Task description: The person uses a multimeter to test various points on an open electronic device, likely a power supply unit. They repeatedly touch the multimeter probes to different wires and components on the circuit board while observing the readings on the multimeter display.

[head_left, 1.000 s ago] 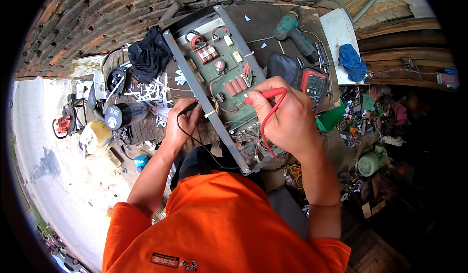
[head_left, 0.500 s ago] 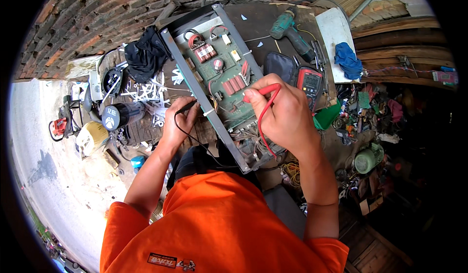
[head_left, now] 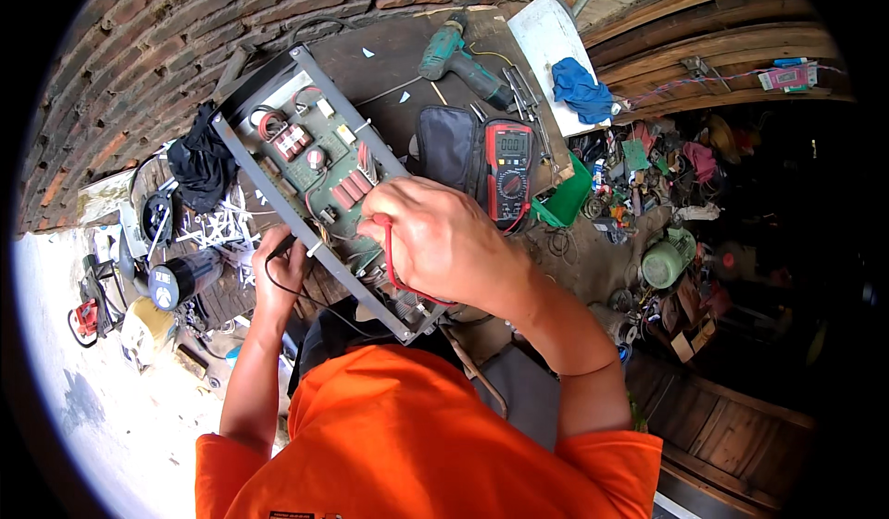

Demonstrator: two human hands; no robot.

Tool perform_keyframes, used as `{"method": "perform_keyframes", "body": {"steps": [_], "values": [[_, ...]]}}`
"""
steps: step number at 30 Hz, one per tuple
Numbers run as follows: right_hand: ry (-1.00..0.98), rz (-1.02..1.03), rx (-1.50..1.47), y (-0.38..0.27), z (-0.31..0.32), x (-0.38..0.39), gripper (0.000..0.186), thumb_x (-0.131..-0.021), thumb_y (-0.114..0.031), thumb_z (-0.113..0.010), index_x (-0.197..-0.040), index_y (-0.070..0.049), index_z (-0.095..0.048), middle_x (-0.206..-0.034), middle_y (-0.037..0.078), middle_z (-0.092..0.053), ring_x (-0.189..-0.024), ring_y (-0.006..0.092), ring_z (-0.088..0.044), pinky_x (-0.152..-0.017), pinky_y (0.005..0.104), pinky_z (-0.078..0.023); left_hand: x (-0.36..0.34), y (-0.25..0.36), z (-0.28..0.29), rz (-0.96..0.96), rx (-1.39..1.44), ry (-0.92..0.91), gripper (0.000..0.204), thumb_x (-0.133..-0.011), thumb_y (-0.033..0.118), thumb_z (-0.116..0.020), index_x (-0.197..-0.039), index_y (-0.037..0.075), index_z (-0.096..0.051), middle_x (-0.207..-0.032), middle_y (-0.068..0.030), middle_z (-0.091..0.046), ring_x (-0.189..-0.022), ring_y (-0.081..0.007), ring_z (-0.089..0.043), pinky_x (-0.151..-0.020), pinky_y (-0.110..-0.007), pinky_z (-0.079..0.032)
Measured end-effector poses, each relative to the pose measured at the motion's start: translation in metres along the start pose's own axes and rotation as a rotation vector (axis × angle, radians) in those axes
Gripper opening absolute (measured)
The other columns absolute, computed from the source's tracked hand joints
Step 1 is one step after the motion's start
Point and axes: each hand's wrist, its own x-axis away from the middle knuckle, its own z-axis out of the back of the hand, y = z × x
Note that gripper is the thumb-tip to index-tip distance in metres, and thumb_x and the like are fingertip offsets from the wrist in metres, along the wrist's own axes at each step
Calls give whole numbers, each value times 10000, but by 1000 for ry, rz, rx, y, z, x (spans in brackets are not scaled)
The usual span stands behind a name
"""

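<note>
My right hand (head_left: 444,237) is closed on a red test probe (head_left: 383,223), hanging over the lower right part of a green circuit board (head_left: 335,155). Its tip is hidden by my fingers. The board sits in a grey metal frame (head_left: 270,182) that lies slanted on the bench. At the frame's left side, my left hand (head_left: 281,269) pinches a black test probe (head_left: 280,248), whose lead runs down toward my lap. Several reddish cylindrical parts (head_left: 350,188) stand on the board near my right hand. A red and grey multimeter (head_left: 509,172) with a lit display lies right of the frame.
A green cordless drill (head_left: 458,61) and thin tools (head_left: 523,93) lie at the back. On a white board (head_left: 546,33) rests a blue cloth (head_left: 582,90). Black cloth (head_left: 202,160), white strips (head_left: 218,223) and a dark jar (head_left: 185,278) are at left. Scrap and a green motor (head_left: 669,258) fill the right floor.
The view has swung right, so the bench appears farther left. My right hand has turned more palm-down with the red probe, and the multimeter now shows fully. Both probes remain held.
</note>
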Motion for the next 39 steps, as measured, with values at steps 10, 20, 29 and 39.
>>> {"method": "perform_keyframes", "body": {"steps": [10,20,29,39], "values": [[-10,-77,40,-3,1,-1,169,-857,-70,-622,-992,14,-565,-849,163,-629,-800,340,-635,-715,416,-525,0,-4,2,21,-4,-11,156,-841,-4,-656,-993,-40,-654,-883,-184,-664,-766,-290,-671,-720,-338,-526],[8,59,31,-1,-3,5,145,-841,-61,-669,-936,-10,-572,-837,131,-616,-782,323,-623,-701,401,-519,-1,2,5,41,27,-22,152,-848,-1,-644,-995,-38,-654,-857,-179,-654,-745,-293,-656,-710,-335,-516],[87,41,32,-5,-3,7,119,-840,-78,-649,-830,-35,-539,-736,127,-565,-711,307,-601,-662,393,-516,0,3,4,28,45,-12,151,-854,-9,-638,-1002,-40,-645,-897,-189,-659,-807,-325,-663,-759,-343,-519],[116,-29,-49,-5,-2,12,141,-811,-18,-719,-920,-8,-629,-845,138,-645,-767,321,-649,-663,380,-525,0,1,2,1,20,3,161,-839,-25,-645,-999,-41,-649,-897,-188,-665,-781,-319,-670,-733,-348,-523]]}}
